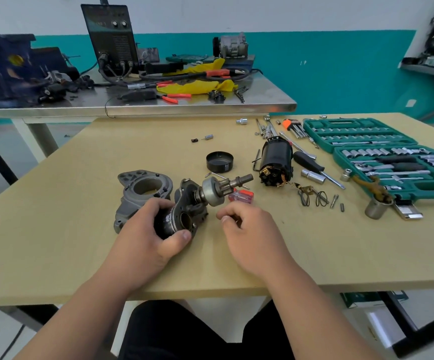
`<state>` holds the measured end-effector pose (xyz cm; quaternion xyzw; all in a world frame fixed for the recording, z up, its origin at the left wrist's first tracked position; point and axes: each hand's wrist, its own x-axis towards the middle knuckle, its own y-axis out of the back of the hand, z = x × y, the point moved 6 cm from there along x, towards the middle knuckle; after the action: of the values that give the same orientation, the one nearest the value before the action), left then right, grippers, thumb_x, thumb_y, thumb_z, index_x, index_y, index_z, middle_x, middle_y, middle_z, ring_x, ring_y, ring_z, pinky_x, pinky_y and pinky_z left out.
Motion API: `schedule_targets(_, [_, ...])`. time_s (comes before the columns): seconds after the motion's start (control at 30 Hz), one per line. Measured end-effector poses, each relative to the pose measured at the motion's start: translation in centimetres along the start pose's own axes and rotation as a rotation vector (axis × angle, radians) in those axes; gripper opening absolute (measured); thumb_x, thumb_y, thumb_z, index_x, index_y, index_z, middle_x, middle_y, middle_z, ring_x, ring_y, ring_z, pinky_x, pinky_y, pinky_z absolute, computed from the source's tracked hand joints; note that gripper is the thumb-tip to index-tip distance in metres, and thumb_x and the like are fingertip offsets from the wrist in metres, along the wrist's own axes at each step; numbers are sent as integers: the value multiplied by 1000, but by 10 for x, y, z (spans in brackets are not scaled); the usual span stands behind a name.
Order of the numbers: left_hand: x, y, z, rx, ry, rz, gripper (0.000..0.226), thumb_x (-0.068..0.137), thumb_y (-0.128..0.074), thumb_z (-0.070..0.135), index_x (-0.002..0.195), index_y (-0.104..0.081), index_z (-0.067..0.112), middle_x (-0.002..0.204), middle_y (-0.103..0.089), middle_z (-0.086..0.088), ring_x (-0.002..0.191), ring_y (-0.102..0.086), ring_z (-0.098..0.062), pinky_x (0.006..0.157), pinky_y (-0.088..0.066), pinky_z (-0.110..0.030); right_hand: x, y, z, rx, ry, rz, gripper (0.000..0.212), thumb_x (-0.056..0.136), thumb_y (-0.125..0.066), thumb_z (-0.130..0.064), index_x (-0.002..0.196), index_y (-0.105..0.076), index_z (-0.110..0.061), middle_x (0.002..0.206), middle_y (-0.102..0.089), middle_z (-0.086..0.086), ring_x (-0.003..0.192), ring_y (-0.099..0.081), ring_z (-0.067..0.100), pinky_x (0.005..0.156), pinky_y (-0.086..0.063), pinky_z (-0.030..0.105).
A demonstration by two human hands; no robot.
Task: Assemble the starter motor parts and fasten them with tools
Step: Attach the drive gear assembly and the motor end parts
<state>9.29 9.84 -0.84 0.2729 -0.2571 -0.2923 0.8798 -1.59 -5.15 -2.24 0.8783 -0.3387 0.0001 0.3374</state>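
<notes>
My left hand (145, 237) grips a dark grey starter body (182, 214) lying on the wooden table (80, 255). From that body a shaft with a drive pinion (221, 188) points up and to the right. Just behind my left hand lies the grey nose housing (143, 188). My right hand (249, 237) hovers right of the body with curled fingers and the thumb against them; whether it pinches a small part is unclear. A black motor casing (275, 162) and a black end cap (219, 161) lie farther back.
A small red-handled screwdriver (241, 196) lies behind my right hand. Springs and pins (314, 198), a black screwdriver (314, 166), loose sockets (375, 209) and an open green socket set (382, 152) fill the right side. A cluttered metal bench (262, 100) stands behind.
</notes>
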Motion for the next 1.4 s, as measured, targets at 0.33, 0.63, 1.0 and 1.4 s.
schedule_targets(0.33, [45,-16,77,899,-447,-223,51,65,-64,53,105,-49,24,95,-53,7,93,-50,-17,70,-38,-29,-9,-51,-14,1681,-837,-59,26,99,-40,-11,101,-62,4,85,-68,19,79,-61,27,90,-52,41])
schedule_targets(0.63, [67,-35,146,1282,-964,-291,60,66,-66,59,110,-43,24,101,-50,3,90,-45,-21,70,-31,-30,12,-31,-17,1857,-798,56,28,100,-37,-12,86,-58,-2,67,-60,10,59,-55,19,57,-54,29])
schedule_targets(1.0, [44,-25,64,647,-393,-50,52,60,-72,43,102,-60,14,90,-59,0,88,-53,-23,72,-40,-30,11,7,8,537,-287,-215,27,102,-30,-11,97,-54,-22,70,-68,1,48,-61,17,45,-48,28])
schedule_targets(1.4, [14,-27,20,225,-81,103,65,59,-74,56,112,-53,27,99,-49,18,94,-43,-1,77,-31,-16,18,18,19,351,-244,-253,33,90,-42,-25,92,-72,-38,46,-42,-16,49,-40,7,59,-38,34])
